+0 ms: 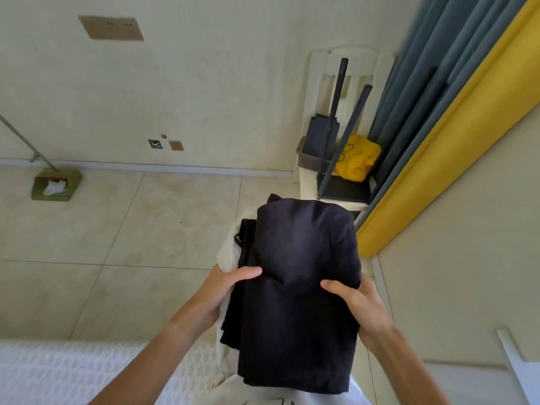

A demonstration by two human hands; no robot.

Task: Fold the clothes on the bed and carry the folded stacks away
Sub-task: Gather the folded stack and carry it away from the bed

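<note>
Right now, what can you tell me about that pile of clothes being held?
The folded stack is mostly dark navy or black soft cloth, with a white garment showing along its left side underneath. It is held up in the air over the tiled floor, just past the bed edge. The left hand and right hand grip its sides, thumbs pressing on top. The top layer looks smooth and rounded.

A folded stack (301,282) sits between a left hand (222,290) and right hand (359,302), the bed (58,372) below-left, a chair (336,127) ahead by curtains (438,83).
</note>
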